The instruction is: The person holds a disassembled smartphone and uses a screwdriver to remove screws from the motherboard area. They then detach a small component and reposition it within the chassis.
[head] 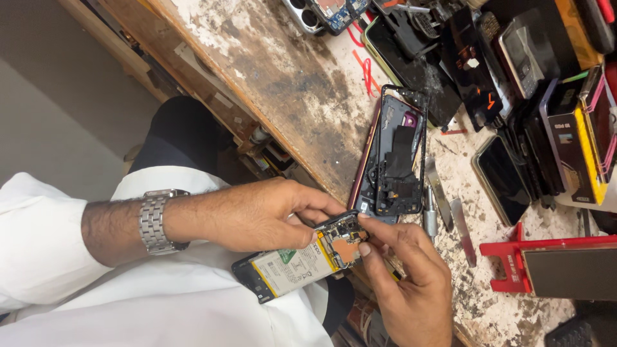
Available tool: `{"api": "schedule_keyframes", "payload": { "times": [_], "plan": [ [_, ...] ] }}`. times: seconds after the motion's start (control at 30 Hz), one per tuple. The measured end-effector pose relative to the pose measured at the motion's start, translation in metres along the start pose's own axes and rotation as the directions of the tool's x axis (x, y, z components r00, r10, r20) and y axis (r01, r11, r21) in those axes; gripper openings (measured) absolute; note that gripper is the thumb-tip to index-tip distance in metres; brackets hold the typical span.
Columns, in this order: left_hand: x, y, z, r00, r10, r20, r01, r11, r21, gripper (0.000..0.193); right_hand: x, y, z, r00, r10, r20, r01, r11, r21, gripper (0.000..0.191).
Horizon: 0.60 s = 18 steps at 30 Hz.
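Observation:
My left hand (257,215), with a metal watch on its wrist, grips an opened phone (299,260) by its top end, above my lap. The phone shows a pale battery with a yellow edge and a bare circuit board. My right hand (408,286) comes up from below. Its thumb and forefinger pinch at the board near the copper-coloured patch. Whether a small part sits between those fingertips, I cannot tell. A removed black phone back frame (393,154) lies on the workbench just beyond both hands.
The worn wooden workbench (289,77) carries a screwdriver (429,215), metal pry blades (463,228), a red holder with a dark slab (553,263), and several phones and parts piled at the top right (514,71). A black phone lies face up (502,178).

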<state>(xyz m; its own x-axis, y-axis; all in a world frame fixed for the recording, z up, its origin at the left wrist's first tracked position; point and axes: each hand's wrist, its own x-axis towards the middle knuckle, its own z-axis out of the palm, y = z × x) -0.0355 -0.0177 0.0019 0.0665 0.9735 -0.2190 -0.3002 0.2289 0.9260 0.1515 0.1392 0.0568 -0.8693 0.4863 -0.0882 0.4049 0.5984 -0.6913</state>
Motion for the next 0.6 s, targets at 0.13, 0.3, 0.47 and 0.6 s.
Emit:
{"api": "schedule_keyframes", "payload": {
  "times": [0.13,0.3,0.47,0.6],
  "plan": [
    [0.002,0.001,0.0,1.0,-0.013,-0.007,0.013,0.999,0.047,0.055,0.001,0.003,0.0,0.999,-0.046,0.005,0.046,0.998,0.034,0.039],
    [0.002,-0.002,-0.003,1.0,-0.021,-0.005,0.022,0.999,0.046,0.054,0.001,0.006,0.008,0.999,0.052,-0.017,-0.05,0.992,0.116,0.035],
    [0.002,-0.005,-0.003,1.0,0.029,-0.008,-0.029,0.999,0.02,0.055,-0.004,0.004,0.013,0.996,-0.014,-0.082,0.026,0.989,0.146,0.034],
    [0.004,-0.007,-0.002,1.0,0.018,-0.014,-0.018,1.0,0.01,0.055,-0.003,0.002,0.009,0.997,-0.016,-0.079,0.017,1.0,0.011,0.037]
  ]
}}
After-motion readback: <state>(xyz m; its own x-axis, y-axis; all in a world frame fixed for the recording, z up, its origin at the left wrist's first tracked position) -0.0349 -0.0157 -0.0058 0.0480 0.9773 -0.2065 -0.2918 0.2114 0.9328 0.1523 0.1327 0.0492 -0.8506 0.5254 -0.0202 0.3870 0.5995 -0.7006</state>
